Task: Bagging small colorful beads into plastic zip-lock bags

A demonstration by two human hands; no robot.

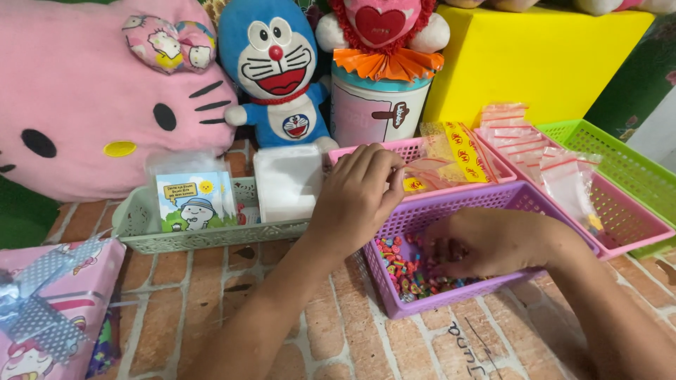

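— Two hands worked at centre frame?
— Yes. The right hand (486,243) lay curled among small colourful beads (408,271) inside the purple basket (465,200); the left hand (359,193) pinched a clear little bag (422,172) just above.

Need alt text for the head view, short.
The right hand reaches into a purple basket of small colourful beads, while the left hand pinches a small clear bag above it. Behind are more baskets, a blue cat plush and a pink cat cushion.
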